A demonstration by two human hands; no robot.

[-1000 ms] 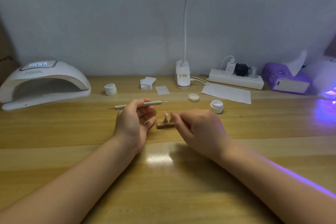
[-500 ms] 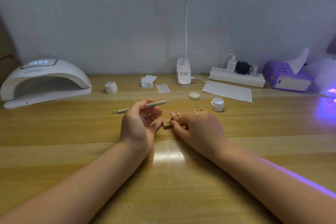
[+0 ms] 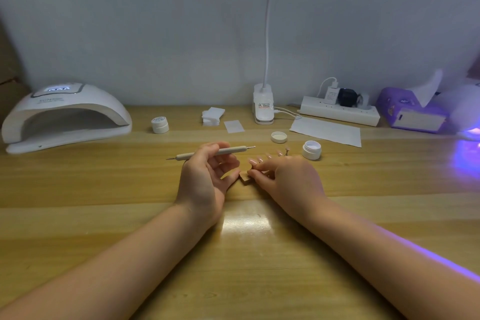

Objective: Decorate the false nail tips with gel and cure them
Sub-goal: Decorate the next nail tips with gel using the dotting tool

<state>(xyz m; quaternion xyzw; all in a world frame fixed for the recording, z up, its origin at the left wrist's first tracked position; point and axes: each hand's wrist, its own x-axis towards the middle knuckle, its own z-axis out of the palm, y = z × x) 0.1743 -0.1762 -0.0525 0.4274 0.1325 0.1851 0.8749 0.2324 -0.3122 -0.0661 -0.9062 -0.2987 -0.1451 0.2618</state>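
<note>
My left hand [image 3: 205, 182] holds a beige dotting pen [image 3: 228, 151] level between thumb and fingers, metal tips pointing left and right. My right hand [image 3: 283, 179] pinches a small wooden nail-tip stand [image 3: 244, 178] at the table's middle; most of the stand and its nail tips are hidden under the fingers. One small tip on a stalk [image 3: 287, 150] shows beyond the right fingers. An open white gel jar [image 3: 311, 149] stands right of that hand, its lid [image 3: 279, 137] behind. A white arched curing lamp [image 3: 65, 117] sits far left.
A closed white jar [image 3: 160, 125], a stack of white pads [image 3: 212, 115], a paper sheet [image 3: 326, 131], a desk lamp base [image 3: 263, 106], a power strip [image 3: 340, 112] and a purple tissue box [image 3: 410, 112] line the back. Purple light glows at far right.
My right hand has closed over the wooden stand and turned it, so the nail tips that stood in plain view are now mostly covered. My left hand still holds the pen.
</note>
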